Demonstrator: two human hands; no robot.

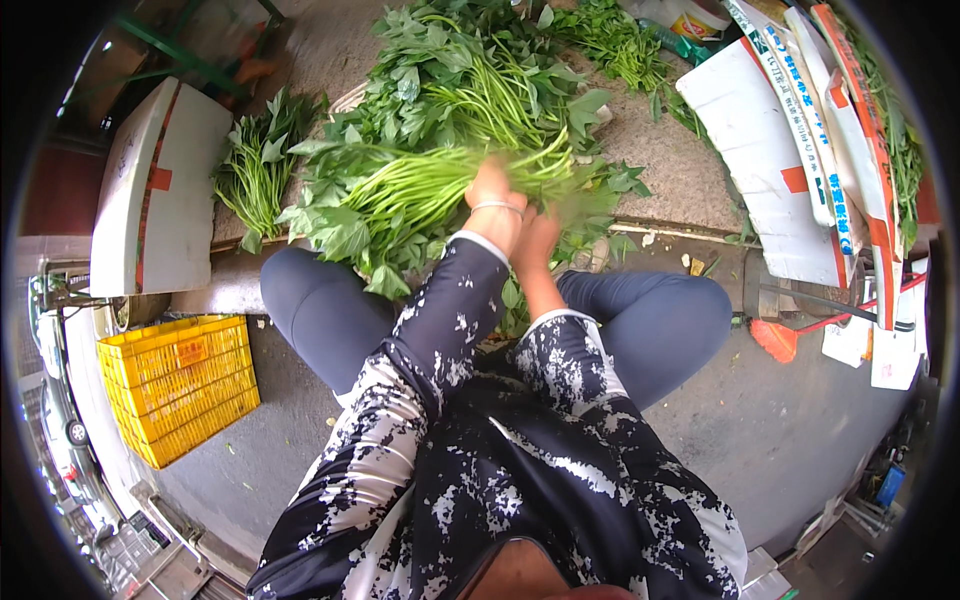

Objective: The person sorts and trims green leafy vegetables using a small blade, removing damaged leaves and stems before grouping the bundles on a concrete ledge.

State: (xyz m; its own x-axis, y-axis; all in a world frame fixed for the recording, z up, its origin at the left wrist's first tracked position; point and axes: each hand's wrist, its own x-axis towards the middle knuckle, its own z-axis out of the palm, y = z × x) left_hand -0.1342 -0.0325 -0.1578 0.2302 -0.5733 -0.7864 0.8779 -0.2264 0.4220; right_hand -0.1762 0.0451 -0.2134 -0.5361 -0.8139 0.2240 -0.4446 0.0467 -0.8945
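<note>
My left hand [491, 193], with a light bangle at its wrist, is closed around the stems of a bunch of leafy greens [409, 180] that look like sweet potato greens. The bunch lies crosswise above my knees, leaves to the left and stem ends to the right. Close below my left wrist is my right hand [537, 238], beside blurred stems and leaves; its fingers are partly hidden, so its hold cannot be made out. Behind the bunch a large heap of the same greens [487, 82] rests on a stone slab [675, 172].
A smaller bundle [259, 172] lies left, beside a white foam box [161, 187] with red tape. A yellow plastic crate [180, 382] stands on the floor. At right are foam panels [765, 150], more greens [619, 45] and a red broom head [774, 340].
</note>
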